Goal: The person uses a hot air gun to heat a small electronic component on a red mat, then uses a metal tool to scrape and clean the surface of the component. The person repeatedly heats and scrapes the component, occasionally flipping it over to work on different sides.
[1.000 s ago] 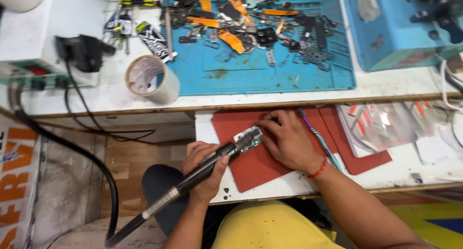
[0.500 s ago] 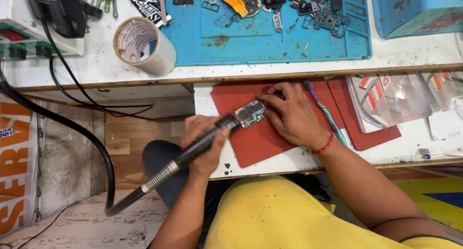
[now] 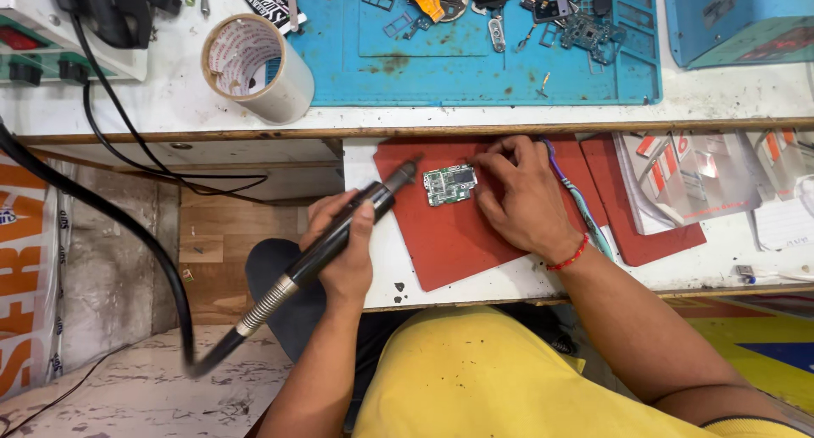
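Now the hot-air handpiece (image 3: 339, 234), gripped in the left hand (image 3: 343, 243), has drawn back left off the circuit board (image 3: 449, 184). Right hand (image 3: 524, 199) pins the board on the red mat (image 3: 462, 234); heating appears paused.

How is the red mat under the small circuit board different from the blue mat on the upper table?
The red mat lies on the lower shelf and carries only one small green circuit board; the blue mat lies on the upper table and is strewn with many small parts. The red mat is plain and turned at an angle; the blue mat has moulded compartments, shows stains and sits square to the table edge. Both lie flat.
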